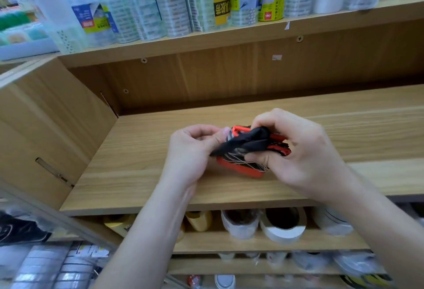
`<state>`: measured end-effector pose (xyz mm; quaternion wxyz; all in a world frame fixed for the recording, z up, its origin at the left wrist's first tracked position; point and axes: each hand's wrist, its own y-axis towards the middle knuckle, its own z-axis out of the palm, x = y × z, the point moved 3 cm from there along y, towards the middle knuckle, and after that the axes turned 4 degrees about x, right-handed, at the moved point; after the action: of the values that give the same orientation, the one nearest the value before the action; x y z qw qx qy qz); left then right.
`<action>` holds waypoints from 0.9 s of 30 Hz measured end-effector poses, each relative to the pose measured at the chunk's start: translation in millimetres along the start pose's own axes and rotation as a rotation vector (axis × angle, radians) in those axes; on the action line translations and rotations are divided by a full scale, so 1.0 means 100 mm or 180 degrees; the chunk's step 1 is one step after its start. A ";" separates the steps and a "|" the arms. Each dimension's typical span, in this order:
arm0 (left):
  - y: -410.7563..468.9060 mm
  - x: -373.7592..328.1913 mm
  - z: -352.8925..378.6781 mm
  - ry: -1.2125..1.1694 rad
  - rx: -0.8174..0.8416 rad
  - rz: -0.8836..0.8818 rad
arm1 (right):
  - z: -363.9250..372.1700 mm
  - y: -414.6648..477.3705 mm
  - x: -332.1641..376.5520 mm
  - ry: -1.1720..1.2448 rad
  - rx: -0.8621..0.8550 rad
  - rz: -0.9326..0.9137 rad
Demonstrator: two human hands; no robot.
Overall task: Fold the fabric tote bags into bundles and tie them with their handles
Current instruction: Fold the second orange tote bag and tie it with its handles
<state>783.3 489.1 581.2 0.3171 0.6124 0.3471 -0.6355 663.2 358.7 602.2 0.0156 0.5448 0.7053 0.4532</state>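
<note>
A small folded bundle of black tote-bag fabric with white lines and red trim (246, 151) is held just above the wooden shelf board (137, 164). My left hand (190, 153) pinches the bundle's left end between thumb and fingers. My right hand (298, 148) grips the right side, its fingers curled over the black fabric and the red handle loops. Part of the bundle is hidden under my right fingers.
The shelf's wooden side wall (46, 128) stands at the left and its back panel (229, 77) behind. Packs of tape rolls (179, 2) fill the shelf above. More tape rolls (282, 224) lie on the shelf below.
</note>
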 end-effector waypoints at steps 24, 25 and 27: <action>-0.17 -0.12 0.19 0.0441 0.1289 0.1209 | 0.13 -0.04 -0.30 0.4094 -0.1443 0.2185; -0.18 -0.13 0.21 0.0436 0.1279 0.1300 | 0.13 -0.03 -0.30 0.4101 -0.1440 0.2190; -0.19 -0.14 0.23 0.0419 0.1278 0.1505 | 0.14 -0.03 -0.32 0.4101 -0.1429 0.2212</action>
<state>756.0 480.3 596.5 0.3057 0.7663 0.0825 -0.5590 680.8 342.5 577.1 -0.4319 0.3472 0.2542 0.7927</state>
